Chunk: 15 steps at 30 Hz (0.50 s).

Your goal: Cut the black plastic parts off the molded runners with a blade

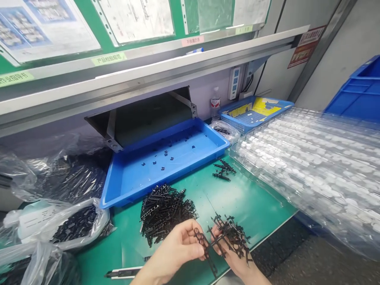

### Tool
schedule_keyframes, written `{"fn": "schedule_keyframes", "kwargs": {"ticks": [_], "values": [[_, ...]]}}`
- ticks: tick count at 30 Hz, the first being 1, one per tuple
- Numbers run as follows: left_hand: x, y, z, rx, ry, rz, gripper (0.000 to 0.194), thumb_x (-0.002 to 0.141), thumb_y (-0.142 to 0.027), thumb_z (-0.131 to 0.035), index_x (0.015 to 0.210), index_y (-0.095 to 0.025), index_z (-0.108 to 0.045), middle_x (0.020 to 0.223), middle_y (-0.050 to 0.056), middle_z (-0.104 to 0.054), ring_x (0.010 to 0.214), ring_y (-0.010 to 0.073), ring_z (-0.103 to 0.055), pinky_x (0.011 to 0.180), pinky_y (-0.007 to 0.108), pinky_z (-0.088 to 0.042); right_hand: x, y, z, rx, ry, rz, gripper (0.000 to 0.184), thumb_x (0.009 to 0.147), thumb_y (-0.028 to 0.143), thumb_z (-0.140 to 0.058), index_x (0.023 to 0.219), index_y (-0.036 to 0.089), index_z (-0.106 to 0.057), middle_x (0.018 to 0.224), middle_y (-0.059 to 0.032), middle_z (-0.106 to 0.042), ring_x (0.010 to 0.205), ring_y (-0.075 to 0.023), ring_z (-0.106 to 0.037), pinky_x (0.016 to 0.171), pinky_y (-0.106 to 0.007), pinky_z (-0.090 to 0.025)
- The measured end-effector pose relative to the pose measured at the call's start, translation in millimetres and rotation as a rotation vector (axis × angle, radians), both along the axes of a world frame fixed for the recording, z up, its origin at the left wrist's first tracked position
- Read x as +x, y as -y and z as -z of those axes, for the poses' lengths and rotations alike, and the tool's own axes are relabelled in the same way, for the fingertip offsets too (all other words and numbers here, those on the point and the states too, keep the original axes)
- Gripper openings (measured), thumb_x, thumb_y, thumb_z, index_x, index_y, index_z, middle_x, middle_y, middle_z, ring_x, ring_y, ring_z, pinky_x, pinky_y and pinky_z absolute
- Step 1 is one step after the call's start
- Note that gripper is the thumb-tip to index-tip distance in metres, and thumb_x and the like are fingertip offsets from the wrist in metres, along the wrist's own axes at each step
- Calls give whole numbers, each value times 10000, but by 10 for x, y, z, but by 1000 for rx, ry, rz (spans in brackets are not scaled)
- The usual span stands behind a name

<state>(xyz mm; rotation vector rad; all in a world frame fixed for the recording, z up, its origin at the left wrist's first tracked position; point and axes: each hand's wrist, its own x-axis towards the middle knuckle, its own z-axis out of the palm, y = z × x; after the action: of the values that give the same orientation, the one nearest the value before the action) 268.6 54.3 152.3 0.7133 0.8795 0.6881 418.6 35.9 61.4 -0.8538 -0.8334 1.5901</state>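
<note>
Between the thumb and fingers of my left hand (181, 247) is a long black plastic part (208, 253) with round holes along it. My right hand (234, 259) lies beneath a loose bunch of thin black plastic parts (233, 235), its fingers curled about them and partly hidden. Just past my left hand, a large heap of black plastic parts (163, 209) rests on the green mat (219, 194). A smaller group of black parts (223, 170) lies farther off, near the blue tray.
A shallow blue tray (130, 178) with small black pieces stands behind the heap. Plastic bags of black parts (77, 225) crowd the left. Clear blister trays (314, 166) are stacked right, beside a blue basket (246, 122). A pen-like tool (123, 273) lies at the front.
</note>
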Motion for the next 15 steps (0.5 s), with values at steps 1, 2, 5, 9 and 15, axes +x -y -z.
{"fn": "schedule_keyframes", "kwargs": {"ticks": [1, 2, 5, 9, 15], "values": [[38, 46, 36, -12, 26, -63, 343, 538, -342, -817, 651, -138, -566, 625, 8, -599, 548, 96, -526, 560, 215, -413, 16, 6, -26, -10, 0, -5, 310, 689, 555, -634, 661, 248, -592, 587, -6, -542, 413, -123, -412, 371, -258, -377], [70, 85, 62, -24, 45, -106, 339, 546, -359, -811, 639, -133, -576, 610, 12, -597, 539, 97, -516, 550, 215, -401, 33, 11, -56, -19, 3, -10, 293, 693, 540, -637, 666, 252, -595, 595, -7, -543, 424, -131, -422, 376, -263, -382], [128, 161, 99, -52, 123, -144, 326, 565, -377, -797, 654, -129, -604, 596, 33, -611, 567, 135, -545, 575, 245, -397, 47, 22, -134, -32, 14, -30, 271, 692, 524, -650, 667, 260, -594, 545, 14, -506, 419, -134, -415, 387, -265, -382], [164, 197, 78, -48, 169, -232, 282, 609, -346, -777, 670, -155, -580, 643, 32, -632, 660, 176, -596, 684, 303, -435, -25, 12, -138, -17, 20, -34, 354, 676, 582, -635, 600, 250, -537, 465, 46, -415, 419, -130, -396, 421, -266, -383], [259, 110, -43, -109, 106, -321, 270, 670, -318, -727, 640, -166, -505, 612, -5, -575, 615, 144, -595, 650, 291, -475, 29, -27, -87, 3, 43, 19, 425, 767, 621, -505, 617, 225, -466, 481, 67, -321, 426, -107, -332, 454, -256, -369]]}}
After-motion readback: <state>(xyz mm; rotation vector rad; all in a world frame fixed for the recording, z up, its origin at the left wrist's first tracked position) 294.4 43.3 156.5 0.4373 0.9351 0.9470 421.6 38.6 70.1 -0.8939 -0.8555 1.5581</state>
